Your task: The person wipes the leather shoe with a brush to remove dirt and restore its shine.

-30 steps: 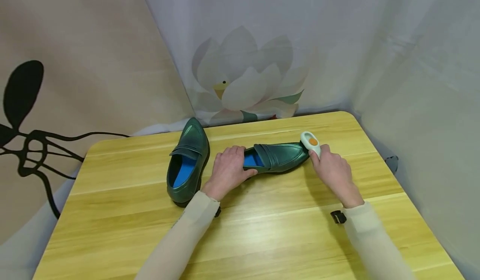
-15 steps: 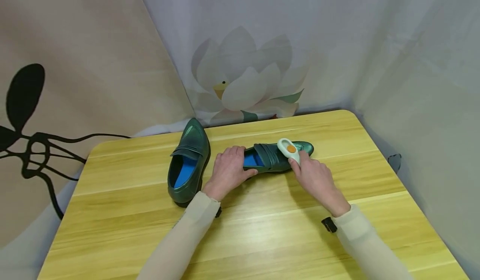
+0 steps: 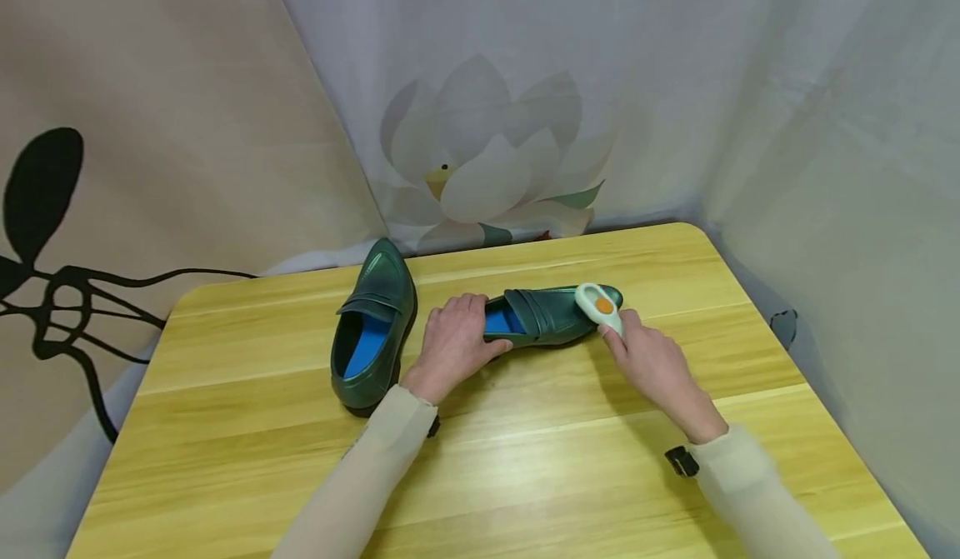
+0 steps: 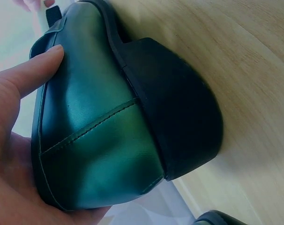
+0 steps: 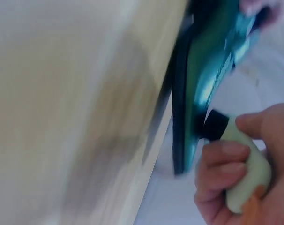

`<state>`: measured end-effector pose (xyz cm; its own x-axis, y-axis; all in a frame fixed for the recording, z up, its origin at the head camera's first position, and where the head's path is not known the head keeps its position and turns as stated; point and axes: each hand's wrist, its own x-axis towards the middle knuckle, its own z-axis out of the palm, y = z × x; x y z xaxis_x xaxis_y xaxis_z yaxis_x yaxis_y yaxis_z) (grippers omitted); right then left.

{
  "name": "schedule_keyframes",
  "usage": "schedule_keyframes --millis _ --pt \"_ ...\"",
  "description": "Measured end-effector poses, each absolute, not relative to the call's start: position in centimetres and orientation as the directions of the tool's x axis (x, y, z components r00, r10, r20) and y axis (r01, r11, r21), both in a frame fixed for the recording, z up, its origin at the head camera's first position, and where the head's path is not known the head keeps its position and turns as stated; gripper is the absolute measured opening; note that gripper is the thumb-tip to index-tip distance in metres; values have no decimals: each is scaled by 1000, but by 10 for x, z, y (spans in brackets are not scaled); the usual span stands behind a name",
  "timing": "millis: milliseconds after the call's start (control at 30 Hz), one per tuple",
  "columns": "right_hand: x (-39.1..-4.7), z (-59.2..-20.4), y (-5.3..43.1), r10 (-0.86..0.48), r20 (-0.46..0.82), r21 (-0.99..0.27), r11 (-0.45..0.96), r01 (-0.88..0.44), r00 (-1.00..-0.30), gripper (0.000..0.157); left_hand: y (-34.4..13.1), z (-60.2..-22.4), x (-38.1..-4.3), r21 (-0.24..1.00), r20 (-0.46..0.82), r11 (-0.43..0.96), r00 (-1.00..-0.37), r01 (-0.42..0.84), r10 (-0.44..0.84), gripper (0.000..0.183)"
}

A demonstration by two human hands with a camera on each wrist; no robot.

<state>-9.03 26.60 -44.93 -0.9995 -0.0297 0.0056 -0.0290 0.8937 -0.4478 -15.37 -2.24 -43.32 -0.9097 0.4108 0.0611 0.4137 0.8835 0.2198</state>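
A dark green loafer (image 3: pixel 558 313) with a blue insole lies crosswise on the table, its toe to the right. My left hand (image 3: pixel 457 338) grips its heel end; in the left wrist view the thumb (image 4: pixel 48 61) presses on the green side, above the black heel block (image 4: pixel 175 108). My right hand (image 3: pixel 652 363) holds a pale-handled shoe brush (image 3: pixel 600 305) with an orange oval on it, over the front of the loafer. In the right wrist view the brush's black end (image 5: pixel 215 124) meets the shoe near the toe, and the fingers curl round the handle.
The matching green loafer (image 3: pixel 372 326) stands to the left of my left hand, toe pointing to the back. The wooden table (image 3: pixel 517 476) has a rounded back edge. Printed cloth curtains (image 3: pixel 495 159) hang behind and at the sides.
My right hand has drawn the brush from the toe leftward to the strap, then back rightward toward the toe. The left hand and both loafers have stayed in place.
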Motion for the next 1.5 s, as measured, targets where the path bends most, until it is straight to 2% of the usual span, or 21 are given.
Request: schedule_keyframes --millis 100,167,467,733,900,1000,1200,1367,1500 --pt "-82 -452 258 -102 6 -461 882 -93 -995 49 -23 -433 -153 222 65 883 -910 413 410 80" --pt "-80 -453 258 -101 16 -453 886 -97 -995 48 -23 -433 -153 225 65 882 -910 413 410 80" --pt "-85 -454 283 71 35 -424 904 49 -997 51 -23 -432 -152 213 63 886 -911 412 408 80" --pt "-78 -454 236 -66 71 -410 908 -89 -995 43 -24 -433 -152 223 66 887 -914 403 399 80" --pt "-78 -450 243 -21 34 -398 917 -33 -999 44 -26 -432 -153 223 45 882 -908 415 416 82" --pt "-76 -449 255 15 0 -401 916 14 -1000 46 -29 -426 -155 243 -3 874 -901 421 434 84" --pt "-72 -446 271 32 -18 -424 905 36 -999 53 -41 -411 -164 418 -145 836 -882 356 448 93" --pt "-73 -443 281 46 2 -449 893 40 -999 56 -54 -408 -171 436 -275 843 -845 315 458 103" --pt "-80 -443 287 76 8 -460 885 63 -997 58 -59 -413 -173 445 -305 844 -835 300 457 102"
